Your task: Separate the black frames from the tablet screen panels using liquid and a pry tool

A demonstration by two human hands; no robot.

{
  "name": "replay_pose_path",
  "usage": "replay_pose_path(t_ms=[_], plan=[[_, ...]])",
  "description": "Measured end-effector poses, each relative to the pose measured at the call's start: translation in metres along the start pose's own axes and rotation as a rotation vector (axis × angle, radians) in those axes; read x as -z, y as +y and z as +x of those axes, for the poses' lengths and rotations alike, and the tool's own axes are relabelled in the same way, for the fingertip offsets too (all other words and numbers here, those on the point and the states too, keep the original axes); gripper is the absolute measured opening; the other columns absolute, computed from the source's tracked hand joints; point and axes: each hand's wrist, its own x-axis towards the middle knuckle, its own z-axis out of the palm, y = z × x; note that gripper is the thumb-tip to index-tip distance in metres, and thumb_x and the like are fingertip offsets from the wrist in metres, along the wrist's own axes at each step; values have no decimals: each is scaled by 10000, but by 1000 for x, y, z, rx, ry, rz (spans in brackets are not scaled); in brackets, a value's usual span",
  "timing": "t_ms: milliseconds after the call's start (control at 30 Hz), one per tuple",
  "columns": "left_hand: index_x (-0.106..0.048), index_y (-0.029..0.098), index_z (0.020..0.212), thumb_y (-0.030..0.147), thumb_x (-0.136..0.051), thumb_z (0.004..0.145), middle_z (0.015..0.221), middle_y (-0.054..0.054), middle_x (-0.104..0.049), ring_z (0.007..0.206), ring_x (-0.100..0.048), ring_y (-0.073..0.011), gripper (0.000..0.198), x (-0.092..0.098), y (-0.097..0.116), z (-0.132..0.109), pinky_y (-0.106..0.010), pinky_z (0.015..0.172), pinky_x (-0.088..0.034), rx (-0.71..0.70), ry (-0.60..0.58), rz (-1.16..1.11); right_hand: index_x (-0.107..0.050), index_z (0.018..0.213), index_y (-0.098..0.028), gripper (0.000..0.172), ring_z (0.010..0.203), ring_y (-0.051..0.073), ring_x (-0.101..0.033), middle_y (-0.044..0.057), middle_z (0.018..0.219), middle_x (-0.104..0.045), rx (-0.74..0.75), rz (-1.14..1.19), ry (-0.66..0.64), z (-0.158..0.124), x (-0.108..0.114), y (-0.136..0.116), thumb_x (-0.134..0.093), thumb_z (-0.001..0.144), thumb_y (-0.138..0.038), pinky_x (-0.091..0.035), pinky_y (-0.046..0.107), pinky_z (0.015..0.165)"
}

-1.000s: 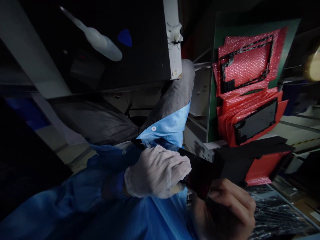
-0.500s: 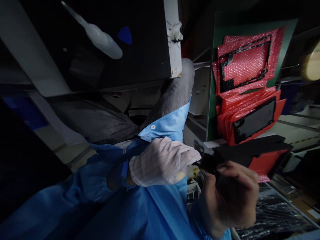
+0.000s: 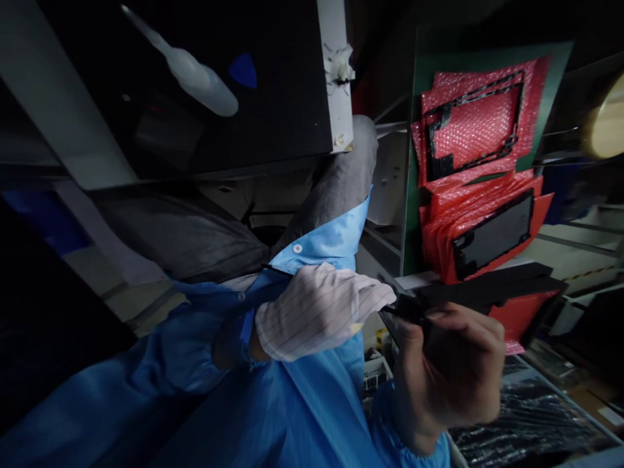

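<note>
A small dark, flat-looking piece (image 3: pixel 410 308) is held between my two hands, low in front of my body. My left hand (image 3: pixel 322 313), in a striped white glove, has its fingertips closed at the piece's left end. Bare thumb and fingers of my right hand (image 3: pixel 453 374) pinch it from the right. The palms and much of the piece are hidden in shadow, so I cannot make out its exact kind. Right of my hands, a black frame (image 3: pixel 517 146) lies on pink bubble wrap, with a dark panel (image 3: pixel 497 234) on red bubble bags (image 3: pixel 439 244) below it.
At upper left, a dark bench (image 3: pixel 283 130) carries a white squeeze bottle (image 3: pixel 202 81) and a blue triangular pick (image 3: pixel 243 70). A green board (image 3: pixel 414 214) bears the bubble bags. Black plastic-wrapped goods (image 3: pixel 531 416) are at lower right, and a white basket (image 3: pixel 377 377) stands below my hands.
My left hand has shifted slightly right, still at the dark piece. The right hand's fingers have moved up a little, and the whole view has drifted slightly.
</note>
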Motion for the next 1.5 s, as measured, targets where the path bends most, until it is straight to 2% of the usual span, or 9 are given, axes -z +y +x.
replay_pose_path(t_ms=[100, 300, 633, 767, 933, 1067, 1167, 1300, 1500], plan=[[-646, 226, 1313, 41, -550, 1122, 1116, 58, -907, 894, -844, -125, 283, 3, -1, -1, -349, 710, -561, -4, 106, -74, -717, 1164, -227, 394, 917, 195, -689, 13, 1015, -726, 1, -1, 2, -2, 1, -1, -856, 916, 47, -574, 357, 812], [-721, 238, 1157, 190, -606, 1103, 1070, 36, -894, 893, -829, -134, 136, 6, 7, -7, -346, 736, -573, 29, 121, -100, -703, 1110, -243, 343, 876, 200, -678, 0, 980, -693, -11, -70, -90, -11, 10, -12, -828, 934, 24, -566, 359, 783], [-705, 194, 1159, 204, -574, 1223, 1020, 27, -890, 894, -824, -115, 146, 4, 14, -15, -332, 786, -561, -14, 216, -43, -641, 971, -255, 294, 770, 168, -611, -32, 896, -649, 23, -108, -173, -7, 14, -29, -707, 924, 27, -522, 335, 736], [-668, 194, 1154, 128, -512, 1215, 986, 40, -894, 852, -824, -107, 179, 4, 13, -16, -334, 782, -570, -19, 226, -22, -605, 903, -277, 277, 729, 176, -601, -36, 832, -628, 30, -125, -199, -9, 12, -33, -673, 942, -11, -527, 337, 719], [-675, 217, 1173, 144, -621, 1179, 1021, 51, -902, 900, -843, -91, 92, 6, 9, -19, -308, 808, -584, -19, 207, -57, -589, 884, -279, 270, 703, 163, -632, -41, 805, -620, 48, -126, -230, -9, 14, -31, -707, 998, -65, -535, 333, 676], [-645, 224, 1155, 171, -494, 1243, 989, 54, -894, 834, -824, -90, 182, 8, 9, -17, -333, 760, -562, -27, 193, -37, -600, 886, -272, 264, 696, 149, -631, -43, 819, -639, 79, -125, -239, -11, 14, -29, -755, 1023, -108, -547, 319, 685], [-629, 225, 1118, 148, -463, 1244, 934, 69, -881, 760, -798, -87, 222, 6, 11, -14, -347, 715, -541, -15, 209, -6, -617, 881, -267, 270, 685, 139, -623, -46, 811, -629, 49, -116, -182, -11, 14, -28, -703, 969, -27, -534, 298, 674], [-638, 223, 1100, 136, -479, 1223, 923, 71, -886, 749, -796, -91, 218, 4, 12, -12, -355, 697, -540, -14, 224, 0, -582, 879, -268, 289, 659, 112, -609, -72, 809, -627, 139, -130, -239, -2, 13, -29, -703, 901, -6, -536, 257, 659], [-634, 215, 1127, 136, -531, 1202, 942, 60, -894, 770, -808, -95, 150, 5, 12, -11, -354, 700, -543, -6, 218, -17, -497, 833, -251, 350, 553, 57, -560, -109, 711, -576, 134, -98, -249, 12, 6, -30, -642, 840, 68, -494, 197, 603]])
